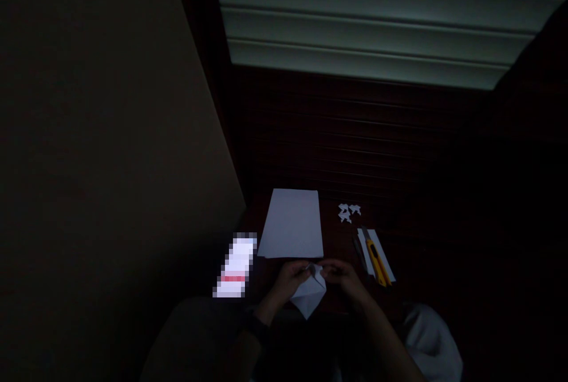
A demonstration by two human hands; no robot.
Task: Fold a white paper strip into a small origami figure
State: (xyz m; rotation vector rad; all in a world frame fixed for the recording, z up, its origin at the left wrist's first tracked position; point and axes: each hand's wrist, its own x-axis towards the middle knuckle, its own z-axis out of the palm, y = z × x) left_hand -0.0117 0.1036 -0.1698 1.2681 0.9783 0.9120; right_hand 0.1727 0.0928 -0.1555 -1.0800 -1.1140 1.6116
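Observation:
A partly folded sheet of white paper (308, 299) is held between both hands at the near edge of the dark table. My left hand (290, 278) pinches its upper left side, with a dark watch or band on the wrist. On the upper right, my right hand (339, 272) is closed on the paper's corner. The paper has creases and a point hanging downward. Just beyond the hands lies a stack of white paper (293, 222). Dim light hides the exact finger positions.
Several small folded paper figures (346, 212) sit at the back right. A yellow utility knife (376, 261) rests on white paper strips (385, 255). To the left glows a blurred-out phone-like screen (236, 266). A wall (133, 104) bounds the left side; slatted shutters (364, 21) stand behind.

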